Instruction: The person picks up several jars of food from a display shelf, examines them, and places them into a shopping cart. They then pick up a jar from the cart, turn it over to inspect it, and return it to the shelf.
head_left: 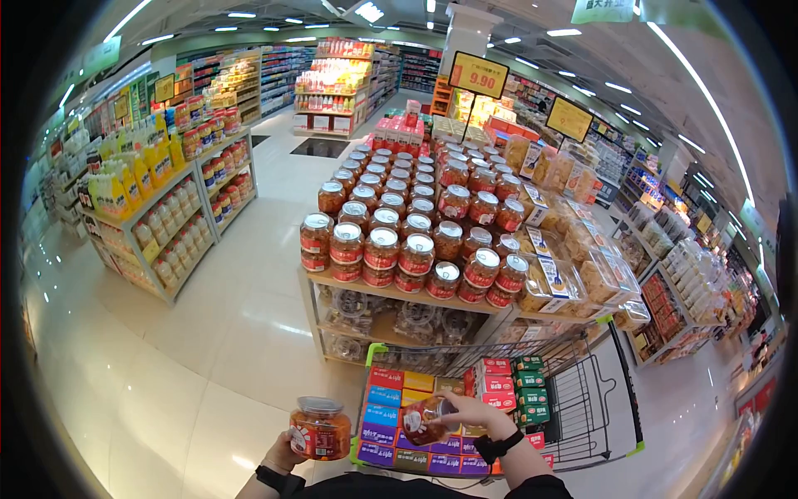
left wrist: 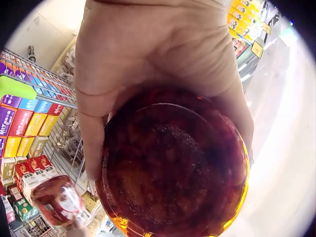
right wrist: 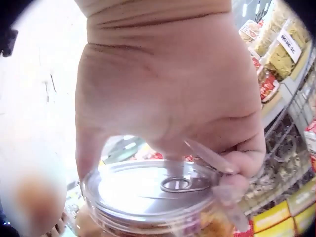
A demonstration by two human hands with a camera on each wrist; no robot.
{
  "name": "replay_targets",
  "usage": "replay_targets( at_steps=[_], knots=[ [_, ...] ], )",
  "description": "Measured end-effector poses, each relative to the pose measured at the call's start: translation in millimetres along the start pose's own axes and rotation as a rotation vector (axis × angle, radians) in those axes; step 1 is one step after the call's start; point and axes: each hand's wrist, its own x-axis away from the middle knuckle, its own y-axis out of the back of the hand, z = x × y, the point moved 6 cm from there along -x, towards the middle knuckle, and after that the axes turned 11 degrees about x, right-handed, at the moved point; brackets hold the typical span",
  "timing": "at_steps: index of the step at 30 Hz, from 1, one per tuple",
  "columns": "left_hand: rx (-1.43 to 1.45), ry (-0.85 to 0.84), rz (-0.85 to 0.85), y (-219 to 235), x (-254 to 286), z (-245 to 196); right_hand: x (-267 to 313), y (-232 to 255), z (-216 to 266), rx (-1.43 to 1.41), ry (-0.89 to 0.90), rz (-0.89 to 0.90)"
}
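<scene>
My left hand (head_left: 283, 454) grips a clear jar (head_left: 321, 434) of reddish-orange food, upright, left of the shopping cart. From the left wrist view, the round base of this jar (left wrist: 173, 168) fills the middle, fingers curled along its sides. Over the cart, my right hand (head_left: 482, 416) holds a second such jar (head_left: 426, 421), tilted on its side, label showing. Up close in the right wrist view, its silver pull-ring lid (right wrist: 143, 190) sits between thumb and fingers (right wrist: 242, 163). Beneath it the cart holds rows of coloured boxes (head_left: 384, 414).
The shopping cart (head_left: 636, 416) stands against a display table (head_left: 399, 293) stacked with similar jars (head_left: 381, 249). Clear packs of snacks (head_left: 553, 279) lie to their right. A shelf of yellow bottles (head_left: 141, 173) stands at left, across the pale tiled floor (head_left: 241, 333).
</scene>
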Motion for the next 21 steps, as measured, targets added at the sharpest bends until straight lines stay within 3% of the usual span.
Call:
replay_targets(
  at_steps=[2,3,5,7,8,10,11,13,14,17,18,20,21],
  knots=[
    [-0.006,-0.003,0.033,3,10,-6,16,21,65,-0.251,0.261,-0.026],
    [-0.009,-0.009,0.06,7,16,-12,22,26,91,-0.256,0.258,-0.034],
    [-0.007,0.002,0.098,33,26,-22,33,21,142,-0.659,0.282,0.158],
    [0.092,-0.009,0.181,55,37,-35,33,4,173,-0.789,0.281,0.166],
    [0.087,0.001,0.188,42,50,-46,28,-12,189,-1.001,0.404,0.249],
    [-0.192,-0.15,-0.065,12,89,-81,10,-49,211,-1.35,0.55,0.382],
    [-0.194,-0.142,-0.06,15,102,-90,8,-59,229,-1.353,0.547,0.372],
    [-0.498,-0.244,0.048,20,127,-116,7,-78,267,-1.371,0.55,0.458],
    [-0.264,-0.191,0.125,40,134,-123,7,-89,277,-1.381,0.478,0.434],
    [-0.196,-0.225,0.159,80,168,-142,-17,-128,314,-1.306,0.431,0.476],
    [-0.159,-0.243,0.16,82,175,-152,-26,-143,320,-1.355,0.337,0.534],
    [-0.08,-0.286,0.138,99,198,-168,-29,-146,356,-1.405,0.358,0.437],
    [-0.042,-0.306,0.121,102,207,-173,-59,-168,344,-1.371,0.242,0.387]
  ],
)
